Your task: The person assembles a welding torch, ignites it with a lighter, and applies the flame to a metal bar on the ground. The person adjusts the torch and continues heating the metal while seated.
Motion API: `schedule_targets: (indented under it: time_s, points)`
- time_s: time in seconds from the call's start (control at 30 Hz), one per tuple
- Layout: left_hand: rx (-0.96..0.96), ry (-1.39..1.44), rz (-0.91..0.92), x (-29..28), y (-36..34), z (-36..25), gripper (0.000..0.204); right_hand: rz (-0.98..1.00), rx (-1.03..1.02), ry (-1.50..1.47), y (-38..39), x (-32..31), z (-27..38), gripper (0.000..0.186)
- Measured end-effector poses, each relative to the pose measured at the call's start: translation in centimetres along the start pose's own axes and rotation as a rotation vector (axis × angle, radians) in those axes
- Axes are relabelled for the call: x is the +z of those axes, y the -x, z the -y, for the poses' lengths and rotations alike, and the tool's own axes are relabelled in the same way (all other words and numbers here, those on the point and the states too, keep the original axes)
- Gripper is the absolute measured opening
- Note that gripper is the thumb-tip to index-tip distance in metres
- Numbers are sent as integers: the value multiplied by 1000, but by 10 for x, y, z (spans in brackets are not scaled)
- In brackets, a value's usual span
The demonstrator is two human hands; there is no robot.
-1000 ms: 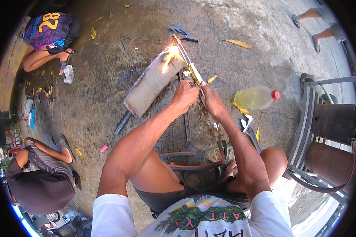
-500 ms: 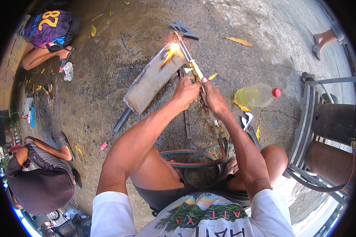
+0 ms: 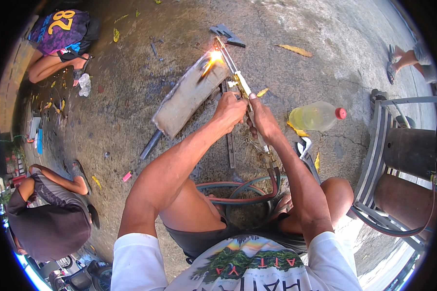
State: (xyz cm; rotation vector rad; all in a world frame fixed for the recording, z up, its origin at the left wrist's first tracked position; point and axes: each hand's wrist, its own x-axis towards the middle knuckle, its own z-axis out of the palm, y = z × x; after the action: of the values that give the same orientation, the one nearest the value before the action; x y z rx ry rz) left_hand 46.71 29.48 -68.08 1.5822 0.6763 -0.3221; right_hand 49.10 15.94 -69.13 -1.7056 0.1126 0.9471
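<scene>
Both my hands are closed on a cutting torch (image 3: 243,85), a long brass and silver tool. My left hand (image 3: 230,110) grips it near the valve; my right hand (image 3: 263,116) wraps the handle just behind. The torch's head is at the far end of a thick grey metal slab (image 3: 184,102), where a bright orange flame (image 3: 213,59) glows on the surface. The slab lies slanted across metal bars, one a dark round bar (image 3: 151,144), the other a flat bar (image 3: 230,150). Red and green hoses (image 3: 257,198) run from the torch's rear and coil between my feet.
Right of my hands lie a plastic bottle (image 3: 313,116) of yellowish liquid and an adjustable wrench (image 3: 306,151). Dark metal scraps (image 3: 228,35) sit beyond the torch. Gas cylinders (image 3: 410,153) rest on a metal rack at right. Two people crouch at left; another's legs (image 3: 403,60) show far right.
The torch and both hands hold almost the same place, the flame still on the slab's far end. At far right, the passing person's legs have shifted, with both feet now showing.
</scene>
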Motion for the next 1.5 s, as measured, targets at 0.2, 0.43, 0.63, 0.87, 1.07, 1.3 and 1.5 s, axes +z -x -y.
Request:
schedule_targets:
  time_s: [0.2,0.43,0.63,0.87,1.07,1.3,1.5]
  points:
    - [1,5,-7,1,4,-3,28,1,15,-18,-2,-1,-3,69]
    - [18,6,-17,2,-2,4,29,4,6,9,-2,-1,-2,70]
    - [16,7,-46,3,0,3,30,4,15,12,-3,-1,-2,70]
    - [-2,-16,-51,4,7,-6,31,10,32,-18,-2,-2,-3,71]
    - [13,-18,-55,3,2,0,31,5,15,0,-2,-2,-3,72]
    - [29,-3,-43,2,3,0,28,18,7,-9,-1,-1,-2,73]
    - [30,-1,-13,1,2,-1,25,26,-5,13,-1,-2,-4,72]
